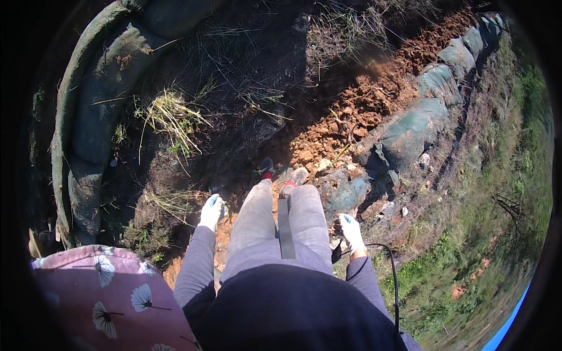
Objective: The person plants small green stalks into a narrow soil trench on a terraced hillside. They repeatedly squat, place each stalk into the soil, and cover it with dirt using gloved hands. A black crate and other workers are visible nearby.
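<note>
My left hand, in a white glove with blue on it, hangs beside my left thigh with its fingers curled. A few green plant bits show by its fingertips, but I cannot tell whether it holds them. Also in a white and blue glove, my right hand hangs by my right thigh, fingers bent; any held thing is hidden. A black cable loops close to my right wrist. Ahead of my shoes lies a strip of loose reddish soil.
Green filled bags line the soil on the right, above a grassy slope. More dark green bags form a bank at left. Cut grass lies on shaded ground. Pink flowered fabric blocks the lower left.
</note>
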Demonstrator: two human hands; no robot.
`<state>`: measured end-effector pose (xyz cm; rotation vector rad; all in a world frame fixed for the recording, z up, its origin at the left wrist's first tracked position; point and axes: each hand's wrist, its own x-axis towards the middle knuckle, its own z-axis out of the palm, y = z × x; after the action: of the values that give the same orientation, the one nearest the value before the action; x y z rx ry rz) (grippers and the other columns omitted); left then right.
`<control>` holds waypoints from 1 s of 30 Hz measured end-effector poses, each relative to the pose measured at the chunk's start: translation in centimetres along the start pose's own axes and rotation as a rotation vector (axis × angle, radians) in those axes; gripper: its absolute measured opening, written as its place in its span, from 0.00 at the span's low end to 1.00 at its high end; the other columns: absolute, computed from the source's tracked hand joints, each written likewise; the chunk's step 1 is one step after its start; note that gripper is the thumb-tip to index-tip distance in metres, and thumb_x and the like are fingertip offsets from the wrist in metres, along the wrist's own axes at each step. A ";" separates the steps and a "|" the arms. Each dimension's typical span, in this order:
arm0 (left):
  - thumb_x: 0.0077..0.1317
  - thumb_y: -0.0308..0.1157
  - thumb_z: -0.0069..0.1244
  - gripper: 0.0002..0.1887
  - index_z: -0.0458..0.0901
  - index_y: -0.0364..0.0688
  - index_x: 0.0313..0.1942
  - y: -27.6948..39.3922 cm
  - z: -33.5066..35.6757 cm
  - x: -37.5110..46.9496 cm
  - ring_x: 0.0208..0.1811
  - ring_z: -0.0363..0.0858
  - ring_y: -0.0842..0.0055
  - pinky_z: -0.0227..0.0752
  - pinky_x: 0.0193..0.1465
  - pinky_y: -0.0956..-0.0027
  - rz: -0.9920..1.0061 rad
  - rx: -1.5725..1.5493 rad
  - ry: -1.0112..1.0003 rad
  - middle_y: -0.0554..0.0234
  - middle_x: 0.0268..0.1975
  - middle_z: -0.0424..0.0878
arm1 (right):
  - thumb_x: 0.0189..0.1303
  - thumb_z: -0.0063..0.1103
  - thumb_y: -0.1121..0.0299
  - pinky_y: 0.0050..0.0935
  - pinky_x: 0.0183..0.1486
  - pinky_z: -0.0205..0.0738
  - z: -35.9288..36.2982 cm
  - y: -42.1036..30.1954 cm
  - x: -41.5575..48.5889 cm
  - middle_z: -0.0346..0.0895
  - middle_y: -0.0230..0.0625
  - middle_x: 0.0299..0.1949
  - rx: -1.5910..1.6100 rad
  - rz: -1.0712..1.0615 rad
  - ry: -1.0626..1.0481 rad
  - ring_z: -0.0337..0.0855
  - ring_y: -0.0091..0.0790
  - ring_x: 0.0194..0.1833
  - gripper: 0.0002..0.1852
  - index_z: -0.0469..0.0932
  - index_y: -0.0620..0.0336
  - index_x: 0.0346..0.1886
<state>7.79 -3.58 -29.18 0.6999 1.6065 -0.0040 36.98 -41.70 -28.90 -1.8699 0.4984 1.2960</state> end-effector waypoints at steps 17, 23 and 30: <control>0.71 0.31 0.51 0.19 0.72 0.40 0.60 5.7 7.9 1.1 0.29 0.76 0.81 0.74 0.31 0.72 -0.010 0.162 -0.160 0.68 0.35 0.79 | 0.72 0.54 0.61 0.28 0.36 0.82 -2.3 -6.1 0.8 0.82 0.32 0.36 0.232 -0.021 0.164 0.84 0.27 0.33 0.15 0.79 0.61 0.50; 0.73 0.35 0.50 0.16 0.73 0.46 0.59 10.8 9.2 2.7 0.35 0.82 0.76 0.82 0.39 0.66 0.051 0.106 -0.194 0.67 0.39 0.81 | 0.69 0.57 0.64 0.28 0.31 0.79 -0.5 -7.5 2.3 0.80 0.31 0.32 0.304 -0.026 0.122 0.82 0.28 0.29 0.12 0.79 0.60 0.49; 0.73 0.35 0.49 0.11 0.76 0.51 0.53 12.9 7.2 9.3 0.29 0.82 0.71 0.83 0.32 0.59 0.092 0.066 -0.188 0.65 0.34 0.81 | 0.69 0.57 0.63 0.25 0.35 0.75 1.7 -14.2 4.2 0.83 0.30 0.33 0.063 -0.294 0.206 0.80 0.24 0.32 0.13 0.81 0.62 0.47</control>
<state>19.96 8.03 -33.89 0.8009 1.3982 -0.0541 47.49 -31.24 -27.62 -1.9494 0.3488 0.8916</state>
